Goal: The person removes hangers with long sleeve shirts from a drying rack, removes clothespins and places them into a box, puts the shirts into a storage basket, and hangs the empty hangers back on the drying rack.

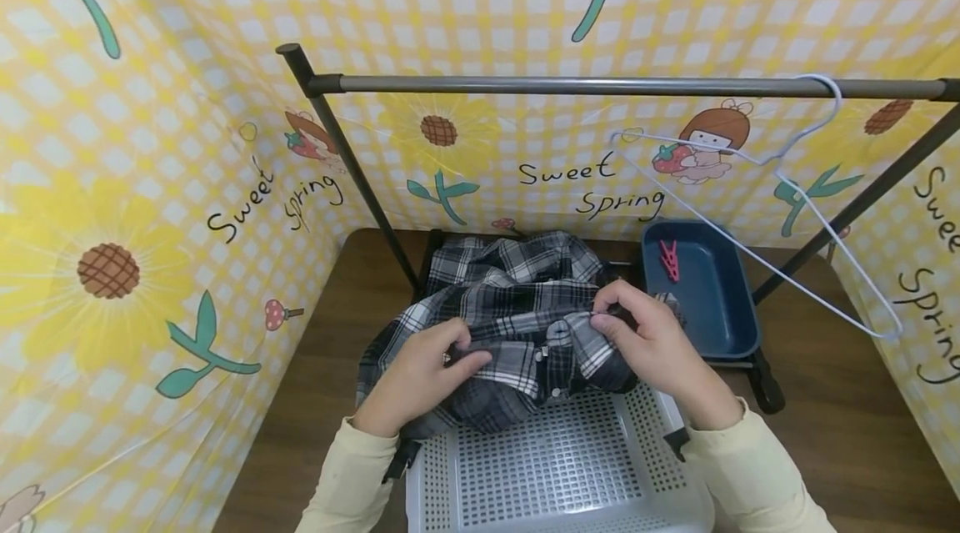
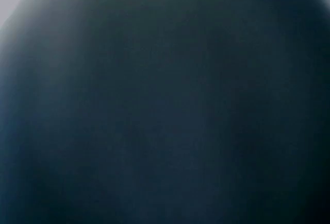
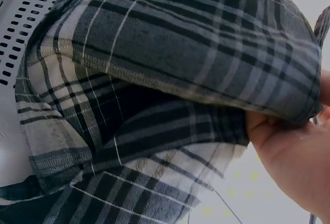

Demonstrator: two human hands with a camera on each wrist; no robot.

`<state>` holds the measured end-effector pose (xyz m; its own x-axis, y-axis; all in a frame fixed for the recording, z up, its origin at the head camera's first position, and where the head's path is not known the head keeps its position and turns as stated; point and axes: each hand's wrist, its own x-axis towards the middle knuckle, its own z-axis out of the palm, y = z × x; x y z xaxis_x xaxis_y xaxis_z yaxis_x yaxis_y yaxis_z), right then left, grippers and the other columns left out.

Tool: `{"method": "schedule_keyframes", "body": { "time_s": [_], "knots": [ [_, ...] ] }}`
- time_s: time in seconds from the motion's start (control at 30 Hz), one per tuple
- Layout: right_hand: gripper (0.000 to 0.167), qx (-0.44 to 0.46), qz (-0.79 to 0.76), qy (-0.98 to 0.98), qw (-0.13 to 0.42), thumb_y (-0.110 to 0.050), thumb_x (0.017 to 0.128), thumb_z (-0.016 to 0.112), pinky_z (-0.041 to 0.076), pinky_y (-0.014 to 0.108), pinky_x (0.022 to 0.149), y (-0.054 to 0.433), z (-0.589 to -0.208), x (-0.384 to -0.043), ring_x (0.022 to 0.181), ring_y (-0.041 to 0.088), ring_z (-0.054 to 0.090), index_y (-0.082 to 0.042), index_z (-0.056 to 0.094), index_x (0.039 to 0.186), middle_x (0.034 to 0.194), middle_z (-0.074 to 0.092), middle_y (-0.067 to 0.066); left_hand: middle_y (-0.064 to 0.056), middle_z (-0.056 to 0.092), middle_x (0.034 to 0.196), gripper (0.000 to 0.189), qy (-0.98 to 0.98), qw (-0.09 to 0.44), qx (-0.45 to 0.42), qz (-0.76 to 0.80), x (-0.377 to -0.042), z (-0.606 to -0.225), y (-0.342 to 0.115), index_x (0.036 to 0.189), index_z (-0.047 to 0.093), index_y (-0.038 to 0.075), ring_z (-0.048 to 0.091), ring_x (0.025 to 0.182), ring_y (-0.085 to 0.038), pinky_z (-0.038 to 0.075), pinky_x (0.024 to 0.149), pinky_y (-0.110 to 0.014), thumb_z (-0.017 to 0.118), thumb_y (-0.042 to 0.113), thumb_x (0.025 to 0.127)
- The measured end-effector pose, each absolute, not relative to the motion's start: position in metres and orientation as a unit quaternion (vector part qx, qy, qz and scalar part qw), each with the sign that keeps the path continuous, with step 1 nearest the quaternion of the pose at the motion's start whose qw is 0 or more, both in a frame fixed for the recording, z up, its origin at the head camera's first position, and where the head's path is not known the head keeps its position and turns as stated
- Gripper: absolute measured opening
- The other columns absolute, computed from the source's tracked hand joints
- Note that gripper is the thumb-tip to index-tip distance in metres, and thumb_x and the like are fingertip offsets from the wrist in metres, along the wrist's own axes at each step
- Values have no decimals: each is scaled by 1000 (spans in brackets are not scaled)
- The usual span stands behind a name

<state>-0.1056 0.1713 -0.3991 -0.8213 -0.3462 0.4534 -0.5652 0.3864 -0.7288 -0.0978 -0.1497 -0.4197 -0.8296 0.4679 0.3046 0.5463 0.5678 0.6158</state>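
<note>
A black, grey and white plaid shirt [image 1: 510, 299] lies bunched over the far end of a light grey perforated basket [image 1: 555, 466]. My right hand [image 1: 648, 337] pinches the shirt's edge between thumb and fingers, right of its buttons. On the left side, my left hand [image 1: 423, 366] has its fingers curled at the cloth, the thumb lying along it. In the right wrist view, the shirt [image 3: 170, 54] hangs in folds beside the right hand [image 3: 294, 152]. Dark, blurred cloth fills nearly all of the left wrist view.
A white hanger [image 1: 795, 158] hangs from the dark metal rail [image 1: 570, 86] at the right. Beneath it stands a blue tray [image 1: 712, 291] holding a pink clothespin [image 1: 669, 261]. The brown wooden table [image 1: 300, 416] meets yellow checked fabric walls [image 1: 187, 99].
</note>
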Motion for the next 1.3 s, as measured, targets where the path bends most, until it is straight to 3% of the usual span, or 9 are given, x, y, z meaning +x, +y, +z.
{"method": "schedule_keyframes", "body": {
  "time_s": [0.1, 0.37, 0.73, 1.0, 1.07, 1.3],
  "knots": [
    [25, 295, 495, -813, 83, 10, 93, 64, 45, 28, 84, 175, -397, -106, 93, 15, 55, -14, 58, 98, 99, 60, 1, 14, 30, 69, 31, -872, 95, -281, -390, -98, -421, -149, 84, 43, 19, 30, 56, -3, 33, 52, -25, 72, 20, 95],
    [29, 348, 499, -793, 33, 9, 91, 66, 43, 28, 94, 179, -392, -106, 111, 19, 53, -20, 62, 94, 107, 60, -2, 14, 32, 71, 28, -839, 134, -292, -440, -95, -422, -149, 87, 45, 18, 29, 57, -3, 32, 51, -25, 71, 13, 95],
    [28, 337, 480, -804, 99, 5, 87, 75, 46, 27, 75, 165, -391, -99, 85, 12, 55, -20, 68, 97, 93, 60, -8, 9, 42, 72, 33, -807, 186, -310, -467, -96, -422, -146, 90, 47, 14, 34, 58, -3, 33, 49, -24, 58, 43, 102],
    [36, 392, 516, -760, 54, 13, 83, 72, 45, 29, 74, 170, -389, -99, 90, 15, 51, -21, 70, 96, 96, 55, -5, 10, 37, 70, 35, -805, 182, -309, -472, -96, -419, -144, 91, 44, 13, 34, 58, -4, 34, 50, -25, 52, 45, 103],
    [35, 381, 510, -768, 69, 12, 84, 73, 46, 27, 75, 169, -389, -100, 91, 14, 53, -21, 70, 95, 97, 58, -6, 10, 36, 70, 36, -803, 172, -318, -474, -96, -418, -142, 91, 44, 14, 33, 57, -3, 33, 49, -25, 51, 47, 103],
    [31, 313, 472, -799, 203, 11, 80, 78, 44, 21, 73, 153, -388, -101, 80, 12, 57, -16, 72, 92, 90, 64, -5, 6, 36, 72, 40, -778, 162, -347, -498, -96, -417, -142, 90, 43, 13, 32, 60, -3, 32, 51, -22, 52, 50, 99]
  ]
}}
